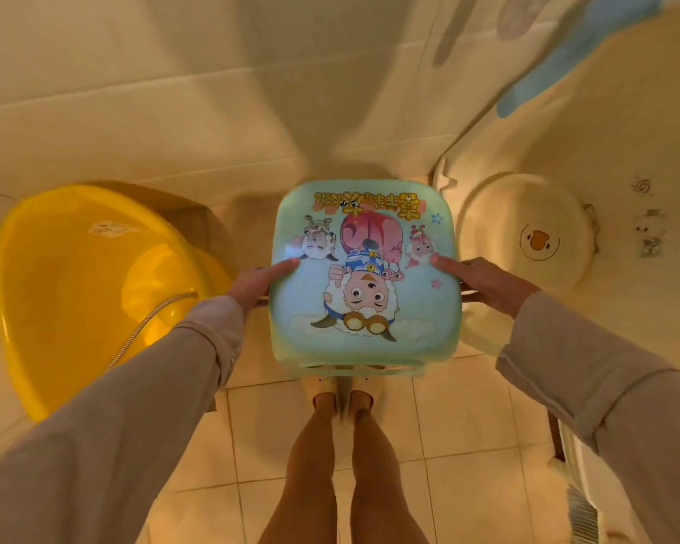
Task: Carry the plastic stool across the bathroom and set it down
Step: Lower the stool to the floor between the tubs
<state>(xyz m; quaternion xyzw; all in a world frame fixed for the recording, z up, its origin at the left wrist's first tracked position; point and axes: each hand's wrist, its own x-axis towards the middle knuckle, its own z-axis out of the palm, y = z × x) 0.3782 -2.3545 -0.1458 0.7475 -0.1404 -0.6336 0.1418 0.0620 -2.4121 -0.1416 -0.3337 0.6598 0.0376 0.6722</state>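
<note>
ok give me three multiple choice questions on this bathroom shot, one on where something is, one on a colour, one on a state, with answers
1. Where is the yellow basin relative to the stool?
A. on its left
B. on its right
C. under it

2. What colour is the stool's rim?
A. red
B. pale green
C. black

3. How is the stool held?
A. left hand only
B. right hand only
C. both hands

Answers:
1 A, the basin sits beyond the left sleeve.
2 B, the seat edge is pale green.
3 C, a hand grips each side edge.

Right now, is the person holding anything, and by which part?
Yes: the stool, gripped by the two opposite side edges of its seat, left hand on one, right hand on the other, thumbs on top.
</note>
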